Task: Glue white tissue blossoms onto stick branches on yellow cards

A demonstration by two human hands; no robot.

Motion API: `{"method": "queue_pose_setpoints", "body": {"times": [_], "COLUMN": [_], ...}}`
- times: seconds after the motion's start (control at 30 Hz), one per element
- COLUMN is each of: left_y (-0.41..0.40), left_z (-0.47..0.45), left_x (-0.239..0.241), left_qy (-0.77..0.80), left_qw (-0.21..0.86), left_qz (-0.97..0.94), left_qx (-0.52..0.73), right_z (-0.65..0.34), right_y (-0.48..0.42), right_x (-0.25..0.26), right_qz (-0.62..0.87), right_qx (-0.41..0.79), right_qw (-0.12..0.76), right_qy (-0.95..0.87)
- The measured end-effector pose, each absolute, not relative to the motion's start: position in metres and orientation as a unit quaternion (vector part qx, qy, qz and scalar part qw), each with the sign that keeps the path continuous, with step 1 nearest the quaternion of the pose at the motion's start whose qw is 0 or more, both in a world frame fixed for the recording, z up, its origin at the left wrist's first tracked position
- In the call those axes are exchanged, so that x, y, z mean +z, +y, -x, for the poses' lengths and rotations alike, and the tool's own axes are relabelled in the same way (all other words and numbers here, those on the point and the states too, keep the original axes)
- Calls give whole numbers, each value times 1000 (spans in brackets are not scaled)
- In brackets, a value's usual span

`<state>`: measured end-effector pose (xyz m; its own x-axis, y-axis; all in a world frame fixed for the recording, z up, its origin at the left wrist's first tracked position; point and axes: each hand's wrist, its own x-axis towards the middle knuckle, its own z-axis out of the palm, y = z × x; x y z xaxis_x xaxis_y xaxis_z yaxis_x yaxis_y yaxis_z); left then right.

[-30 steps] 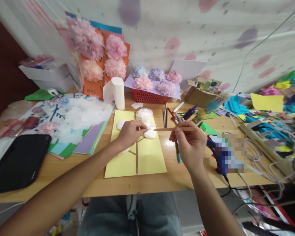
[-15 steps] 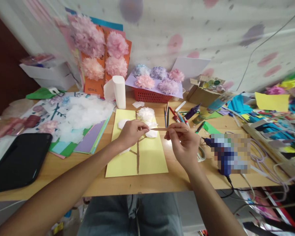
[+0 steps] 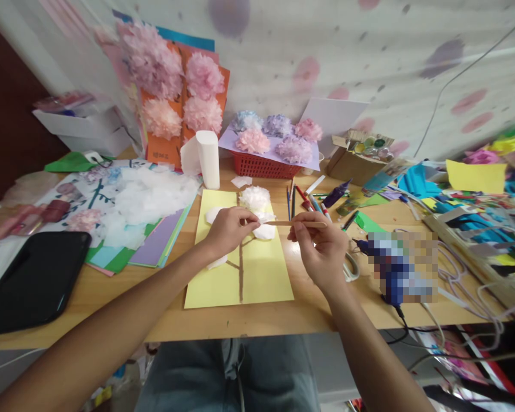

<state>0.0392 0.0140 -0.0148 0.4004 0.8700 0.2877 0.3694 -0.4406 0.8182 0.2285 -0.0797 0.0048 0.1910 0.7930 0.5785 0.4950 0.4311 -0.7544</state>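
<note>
At the frame's centre, the left hand (image 3: 232,232) hides part of the sheet (image 3: 264,274); whether it pinches anything is too small to tell. The right hand (image 3: 321,246) covers the middle of the stick (image 3: 278,223). Right of centre, pixelation blurs most of the blue tool (image 3: 391,277). The left edge cuts off the tablet (image 3: 34,280). Upper left, the writing (image 3: 160,155) on the orange card (image 3: 182,144) is too small to read.

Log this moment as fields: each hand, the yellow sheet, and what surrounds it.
Right hand: holds thin brown stick
Left hand: above the yellow sheet, near the stick's tip; grip unclear
On sheet: brown branching lines, white ruffled flower, flat white pieces
Left: white tissue pile, flat black item
Right: pens; blue tool, partly pixelated
Behind: red basket under purple paper with flowers
</note>
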Motion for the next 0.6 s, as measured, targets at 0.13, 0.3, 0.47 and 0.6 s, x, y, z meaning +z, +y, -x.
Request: {"method": "queue_pose_setpoints", "body": {"times": [0.13,0.3,0.47,0.6], "left_y": [19,28,32,34], "left_z": [-43,-49,-50,-49], "left_x": [-15,-21,-25,-25], "left_qy": [426,439,448,454], "left_qw": [371,369,379,387], "left_qz": [-741,-743,-740,-735], "left_qx": [364,344,330,323], "right_z": [-230,-227,-225,-224], "right_y": [-81,-79,-73,-71], "right_x": [0,-5,-9,-11], "right_qz": [524,529,545,545], "right_qx": [58,64,83,78], "right_qw": [590,566,548,549], "right_qy": [-612,-629,-629,-629]}}
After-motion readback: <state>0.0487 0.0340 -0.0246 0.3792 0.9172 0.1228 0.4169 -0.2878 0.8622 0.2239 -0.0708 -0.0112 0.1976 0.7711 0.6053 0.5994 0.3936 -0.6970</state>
